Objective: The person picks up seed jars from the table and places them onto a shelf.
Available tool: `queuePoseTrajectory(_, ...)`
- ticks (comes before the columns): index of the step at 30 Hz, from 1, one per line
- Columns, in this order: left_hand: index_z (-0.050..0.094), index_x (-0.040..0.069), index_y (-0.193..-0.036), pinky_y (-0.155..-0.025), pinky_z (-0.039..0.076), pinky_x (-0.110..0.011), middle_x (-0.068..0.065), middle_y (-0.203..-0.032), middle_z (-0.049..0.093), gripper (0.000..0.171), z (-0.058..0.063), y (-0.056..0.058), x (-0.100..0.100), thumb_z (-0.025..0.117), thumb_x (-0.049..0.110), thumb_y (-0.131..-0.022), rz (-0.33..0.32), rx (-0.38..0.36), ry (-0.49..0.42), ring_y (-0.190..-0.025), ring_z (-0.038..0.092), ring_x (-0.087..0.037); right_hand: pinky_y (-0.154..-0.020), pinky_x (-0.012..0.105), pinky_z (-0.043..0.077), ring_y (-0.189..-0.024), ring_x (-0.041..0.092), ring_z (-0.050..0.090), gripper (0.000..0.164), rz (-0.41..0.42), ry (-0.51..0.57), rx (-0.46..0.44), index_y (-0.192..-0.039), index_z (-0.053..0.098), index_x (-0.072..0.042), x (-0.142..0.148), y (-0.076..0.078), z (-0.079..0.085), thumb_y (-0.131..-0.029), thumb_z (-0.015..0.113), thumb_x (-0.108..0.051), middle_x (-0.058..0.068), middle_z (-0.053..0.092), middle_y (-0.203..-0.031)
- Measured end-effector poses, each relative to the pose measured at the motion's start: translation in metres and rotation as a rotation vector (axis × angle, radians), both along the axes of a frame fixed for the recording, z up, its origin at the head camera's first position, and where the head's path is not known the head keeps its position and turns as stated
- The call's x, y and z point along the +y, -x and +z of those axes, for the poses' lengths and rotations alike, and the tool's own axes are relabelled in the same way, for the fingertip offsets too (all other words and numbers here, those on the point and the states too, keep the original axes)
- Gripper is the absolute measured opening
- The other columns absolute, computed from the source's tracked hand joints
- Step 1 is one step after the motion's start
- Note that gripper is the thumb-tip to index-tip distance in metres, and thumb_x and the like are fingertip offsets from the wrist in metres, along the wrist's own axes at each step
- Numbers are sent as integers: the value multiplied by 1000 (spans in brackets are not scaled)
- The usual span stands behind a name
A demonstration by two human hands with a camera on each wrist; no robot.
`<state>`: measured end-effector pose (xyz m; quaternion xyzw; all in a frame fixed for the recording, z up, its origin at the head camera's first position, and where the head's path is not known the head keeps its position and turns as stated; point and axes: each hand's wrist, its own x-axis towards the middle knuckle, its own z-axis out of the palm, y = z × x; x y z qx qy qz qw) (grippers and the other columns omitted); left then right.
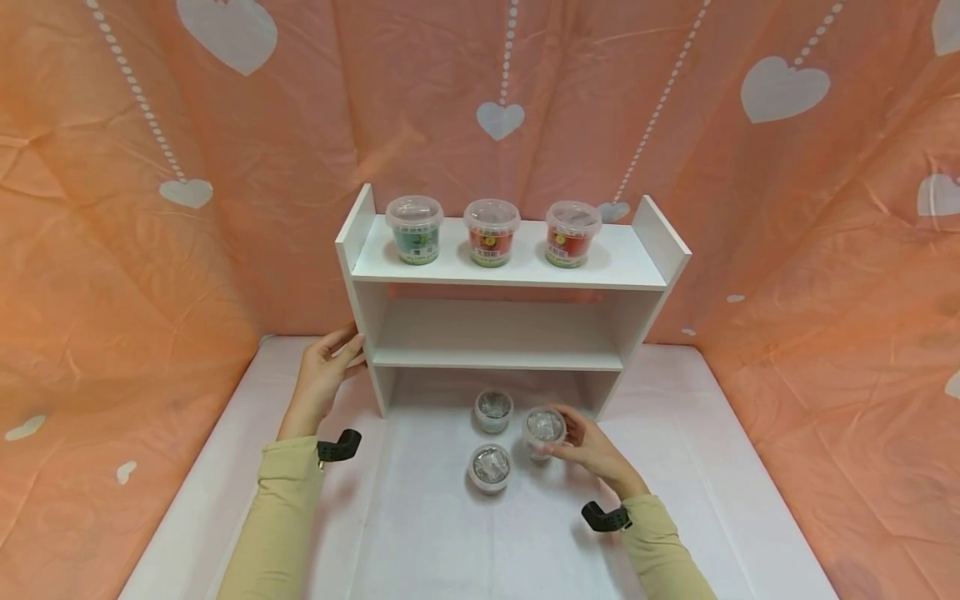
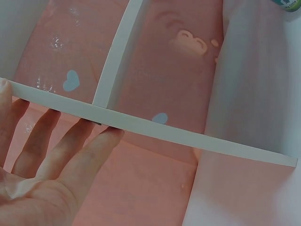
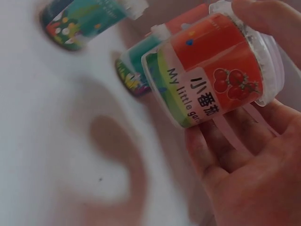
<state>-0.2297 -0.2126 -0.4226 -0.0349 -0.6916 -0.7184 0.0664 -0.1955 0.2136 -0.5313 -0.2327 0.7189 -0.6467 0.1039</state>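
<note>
My right hand [image 1: 596,454] holds a clear-lidded plastic tub [image 1: 544,427] by its sides, above the table. In the right wrist view the tub's red label [image 3: 207,70] shows tomatoes and the words "My little". Two more tubs, one at the back [image 1: 493,411] and one at the front [image 1: 490,468], stand to its left. With its fingers extended, my left hand [image 1: 321,379] touches the left side panel of a white shelf [image 1: 495,333]. The left wrist view shows those fingertips [image 2: 113,134] along the panel's edge.
On the top shelf board stand a green-labelled tub [image 1: 416,230] and two red-labelled ones, in the middle [image 1: 491,233] and at the right [image 1: 572,234]. An orange curtain [image 1: 420,100] with hearts hangs behind and at both sides of the white table [image 1: 420,533].
</note>
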Motion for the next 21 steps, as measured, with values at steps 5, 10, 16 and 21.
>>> queuePoseTrajectory(5, 41, -5, -141, -92, 46, -48, -24, -142, 41, 55, 0, 0, 0, 59, 21, -96, -3, 0, 6, -105, 60, -12, -94, 21, 44, -111, 16, 54, 64, 0, 4, 26, -137, 41, 7, -2, 0, 8, -81, 72, 5, 27, 49, -130)
queuePoseTrajectory(10, 41, -5, -142, -92, 47, -47, -24, -143, 40, 55, 0, 0, 0, 58, 22, -97, -5, 6, 16, -107, 60, -14, -96, 21, 42, -113, 14, 53, 65, 14, 7, 76, -138, 40, 7, -4, 1, 17, -81, 71, 6, 27, 48, -132)
queuePoseTrajectory(16, 41, -6, -141, -90, 50, -41, -24, -142, 41, 55, -1, 1, -1, 59, 22, -96, -6, 7, 13, -106, 60, -13, -95, 21, 43, -113, 16, 53, 65, 34, 14, 110, -138, 40, 7, -6, 1, 27, -81, 71, 7, 25, 49, -131)
queuePoseTrajectory(21, 41, -7, -140, -89, 51, -41, -25, -140, 42, 54, -1, 1, 0, 59, 19, -97, -2, 7, -2, -104, 61, -12, -95, 24, 44, -114, 18, 53, 70, 44, 24, 89, -140, 38, 4, -8, 0, 38, -80, 73, 6, 22, 48, -134)
